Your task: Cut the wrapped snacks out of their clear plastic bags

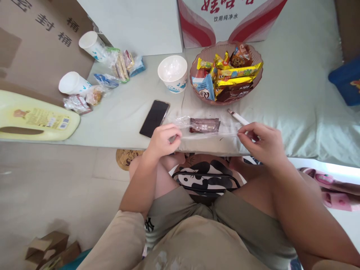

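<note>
Tabletop (298, 97), pale green cloth cover (118, 125). Black phone (154, 118) near front edge; yellow jug (56, 112) along same edge, left. White paper cup (176, 83) beside pink bowl (212, 51), farther back.

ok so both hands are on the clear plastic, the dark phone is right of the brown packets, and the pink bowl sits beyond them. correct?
One fix: the dark phone lies left of the brown packets, as the head view shows. The left hand and right hand are on the clear plastic, and the pink bowl sits beyond the packets.

Yellow jug (42, 115) near cardboard box (33, 41), pink slippers (340, 201)
</note>
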Tool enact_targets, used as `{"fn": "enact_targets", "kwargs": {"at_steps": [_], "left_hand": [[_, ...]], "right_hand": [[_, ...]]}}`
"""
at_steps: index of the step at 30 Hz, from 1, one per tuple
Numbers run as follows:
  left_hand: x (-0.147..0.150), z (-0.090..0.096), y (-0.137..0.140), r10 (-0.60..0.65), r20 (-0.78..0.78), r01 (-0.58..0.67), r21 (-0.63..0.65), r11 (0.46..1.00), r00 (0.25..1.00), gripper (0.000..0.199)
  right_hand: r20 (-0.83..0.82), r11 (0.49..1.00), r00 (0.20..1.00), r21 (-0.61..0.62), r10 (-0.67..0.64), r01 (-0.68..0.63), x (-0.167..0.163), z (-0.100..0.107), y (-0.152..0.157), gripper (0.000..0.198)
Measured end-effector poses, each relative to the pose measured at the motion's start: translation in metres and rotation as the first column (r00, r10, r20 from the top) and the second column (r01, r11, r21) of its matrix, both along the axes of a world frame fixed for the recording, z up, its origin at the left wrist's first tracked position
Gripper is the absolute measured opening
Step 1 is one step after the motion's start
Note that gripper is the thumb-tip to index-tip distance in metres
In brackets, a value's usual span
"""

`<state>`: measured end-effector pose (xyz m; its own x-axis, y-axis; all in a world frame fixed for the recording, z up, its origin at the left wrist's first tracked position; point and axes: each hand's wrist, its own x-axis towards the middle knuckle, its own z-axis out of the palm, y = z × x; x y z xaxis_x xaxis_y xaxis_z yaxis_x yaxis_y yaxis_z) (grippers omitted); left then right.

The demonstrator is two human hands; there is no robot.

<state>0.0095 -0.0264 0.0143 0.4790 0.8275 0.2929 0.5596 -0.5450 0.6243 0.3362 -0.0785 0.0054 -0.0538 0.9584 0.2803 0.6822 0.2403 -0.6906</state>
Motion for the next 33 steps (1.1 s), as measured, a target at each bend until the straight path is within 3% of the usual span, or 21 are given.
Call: {"fn": "enact_targets", "kwargs": {"at_steps": [2,5,7,10,13,16,19,21,24,26,28,33], "left_hand": [[-0.002,0.003,-0.003,-0.085,-0.060,0.076,-0.138,0.988,0.995,0.012],[-0.002,0.006,-0.008,-0.172,-0.091,0.121,-0.406,0.906,0.981,0.016],[0.001,0.007,-0.010,-0.095,-0.078,0.051,-0.444,0.895,0.992,0.028],[0.005,0.004,-0.008,0.205,-0.024,-0.206,-0.158,0.966,0.978,0.026],[0.008,-0.003,0.001,0.306,0.001,-0.306,0.051,0.951,0.952,0.039],[0.014,-0.010,0.009,0.248,-0.084,-0.251,-0.027,0.968,0.965,0.061],[0.023,-0.015,0.013,0.163,-0.143,-0.190,-0.196,0.962,0.976,0.027],[0.028,-0.015,0.013,0.146,-0.157,-0.183,-0.257,0.949,0.977,0.010],[0.034,-0.012,0.013,0.146,-0.070,-0.161,-0.348,0.923,0.987,0.007],[0.035,-0.010,0.012,0.149,0.058,-0.107,-0.454,0.885,0.987,0.009],[0.034,-0.009,0.012,0.184,0.193,-0.044,-0.565,0.824,0.964,0.012],[0.036,-0.012,0.008,0.298,0.435,0.183,-0.774,0.607,0.850,0.022]], "right_hand": [[-0.006,0.987,0.992,-0.104,0.125,-0.125,0.003,0.002,-0.003,0.013],[0.024,0.918,0.961,-0.306,0.274,-0.254,0.007,0.002,-0.005,0.022],[0.111,0.899,0.948,-0.366,0.299,-0.241,0.008,-0.002,-0.005,0.026],[0.257,0.941,0.939,-0.306,0.229,-0.146,0.005,-0.010,-0.003,0.029],[0.231,0.969,0.963,-0.231,0.139,-0.084,-0.003,-0.012,0.000,0.045],[0.079,0.991,0.996,-0.130,0.031,-0.021,-0.014,-0.008,0.000,0.050],[-0.007,0.995,0.995,0.019,-0.097,0.097,-0.026,-0.006,-0.003,0.028],[0.022,0.996,0.999,0.079,-0.039,0.037,-0.034,-0.007,-0.003,0.010],[0.130,0.968,0.966,0.080,0.225,-0.237,-0.047,-0.014,0.003,0.010],[0.223,0.933,0.917,0.067,0.332,-0.354,-0.054,-0.019,0.010,0.020],[0.309,0.922,0.884,0.050,0.352,-0.385,-0.060,-0.024,0.017,0.034],[0.328,0.956,0.906,0.027,0.267,-0.291,-0.065,-0.030,0.024,0.046]]}}
